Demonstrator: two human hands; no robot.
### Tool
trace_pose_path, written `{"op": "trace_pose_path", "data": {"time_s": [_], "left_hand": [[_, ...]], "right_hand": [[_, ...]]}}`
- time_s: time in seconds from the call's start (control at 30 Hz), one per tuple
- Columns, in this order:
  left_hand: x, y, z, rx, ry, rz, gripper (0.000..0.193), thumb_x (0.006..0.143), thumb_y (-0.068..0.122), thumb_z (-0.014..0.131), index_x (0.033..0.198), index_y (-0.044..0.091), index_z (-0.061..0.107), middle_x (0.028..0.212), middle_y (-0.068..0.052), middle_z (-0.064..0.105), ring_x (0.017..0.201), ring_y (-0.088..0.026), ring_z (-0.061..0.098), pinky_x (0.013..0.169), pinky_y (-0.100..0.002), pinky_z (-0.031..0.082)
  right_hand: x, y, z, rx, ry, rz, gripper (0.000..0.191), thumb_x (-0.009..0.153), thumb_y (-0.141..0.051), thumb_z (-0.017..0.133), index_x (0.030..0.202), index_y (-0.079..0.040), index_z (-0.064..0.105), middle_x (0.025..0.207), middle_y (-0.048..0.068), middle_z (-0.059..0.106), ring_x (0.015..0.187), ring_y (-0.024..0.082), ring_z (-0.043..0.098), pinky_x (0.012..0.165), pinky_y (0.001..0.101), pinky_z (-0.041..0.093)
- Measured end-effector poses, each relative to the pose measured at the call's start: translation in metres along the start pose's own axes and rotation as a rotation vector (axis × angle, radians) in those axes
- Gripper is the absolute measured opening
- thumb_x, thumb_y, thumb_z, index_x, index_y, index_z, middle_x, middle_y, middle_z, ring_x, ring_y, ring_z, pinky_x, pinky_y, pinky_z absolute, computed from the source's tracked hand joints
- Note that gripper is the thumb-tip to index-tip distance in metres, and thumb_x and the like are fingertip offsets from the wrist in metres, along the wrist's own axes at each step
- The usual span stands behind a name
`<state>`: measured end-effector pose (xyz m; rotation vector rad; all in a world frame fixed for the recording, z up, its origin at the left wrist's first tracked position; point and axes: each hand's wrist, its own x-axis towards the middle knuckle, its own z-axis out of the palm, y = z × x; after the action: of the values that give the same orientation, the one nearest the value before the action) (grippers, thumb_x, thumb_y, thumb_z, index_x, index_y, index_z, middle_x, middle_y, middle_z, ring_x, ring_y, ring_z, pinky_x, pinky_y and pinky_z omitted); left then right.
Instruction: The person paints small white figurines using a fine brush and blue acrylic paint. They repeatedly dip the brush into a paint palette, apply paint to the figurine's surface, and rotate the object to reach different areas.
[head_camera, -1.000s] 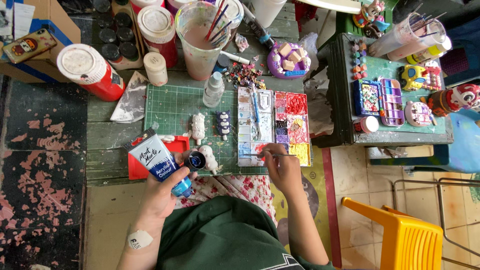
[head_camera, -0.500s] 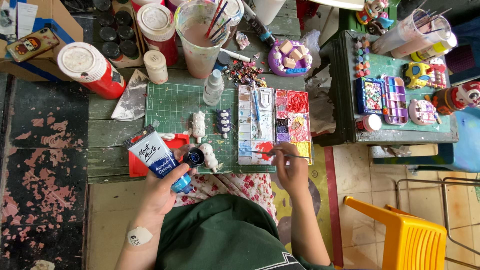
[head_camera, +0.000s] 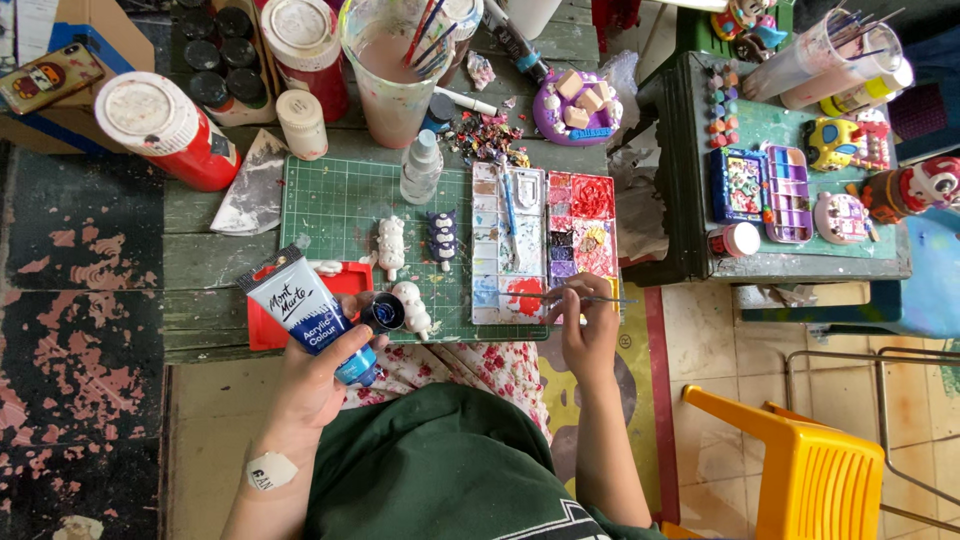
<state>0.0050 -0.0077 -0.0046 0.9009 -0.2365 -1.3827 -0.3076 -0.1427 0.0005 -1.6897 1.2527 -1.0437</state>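
My left hand (head_camera: 318, 385) grips a blue and white paint tube (head_camera: 302, 308) near the table's front edge, its open nozzle close to a small dark cap (head_camera: 383, 312) with blue paint. My right hand (head_camera: 588, 330) holds a thin paintbrush (head_camera: 570, 297) level, with its tip over a red blot on the white palette (head_camera: 510, 245). Small white clay figures (head_camera: 391, 245) and a dark one (head_camera: 442, 236) stand on the green cutting mat (head_camera: 340, 205). One white figure (head_camera: 412, 307) lies beside the cap.
A red paint box (head_camera: 582, 222) adjoins the palette. Behind the mat stand a brush-filled water cup (head_camera: 395, 70), a small clear bottle (head_camera: 421, 167) and red and white jars (head_camera: 165, 125). A green side table (head_camera: 800, 255) carries painted figures. A yellow plastic chair (head_camera: 810, 470) stands at lower right.
My right hand has shifted right along the palette's front edge with the brush. The left hand and tube have tilted slightly, staying by the cap.
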Motion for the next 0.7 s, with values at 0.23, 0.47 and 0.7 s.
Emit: {"op": "trace_pose_path", "data": {"time_s": [0.23,0.47,0.7], "left_hand": [[0.001,-0.001,-0.002,0.015,0.016,-0.009,0.032,0.085,-0.002,0.073,0.111,0.007,0.058,0.127,-0.012,0.067,0.092,-0.024,0.071,0.078,-0.036,0.058],[0.003,0.001,0.000,0.013,0.004,0.019,0.032,0.084,-0.002,0.074,0.110,0.007,0.058,0.127,-0.013,0.067,0.091,-0.024,0.072,0.078,-0.036,0.058],[0.003,0.000,0.002,0.037,0.027,-0.004,0.032,0.083,-0.001,0.074,0.110,0.007,0.059,0.125,-0.011,0.068,0.090,-0.022,0.071,0.077,-0.035,0.058]], "right_hand": [[-0.002,-0.010,-0.011,0.045,-0.177,0.072,0.015,0.105,-0.001,0.051,0.120,0.001,0.048,0.105,0.013,0.071,0.075,0.011,0.067,0.068,0.0265,0.056],[-0.009,-0.024,-0.016,-0.033,-0.231,0.071,0.014,0.102,0.001,0.056,0.116,0.000,0.051,0.108,0.012,0.073,0.077,0.010,0.068,0.063,0.0258,0.054],[-0.017,-0.029,-0.020,-0.044,-0.245,0.119,0.016,0.099,0.001,0.057,0.114,-0.002,0.055,0.112,0.013,0.076,0.079,0.010,0.069,0.059,0.0262,0.053]]}}
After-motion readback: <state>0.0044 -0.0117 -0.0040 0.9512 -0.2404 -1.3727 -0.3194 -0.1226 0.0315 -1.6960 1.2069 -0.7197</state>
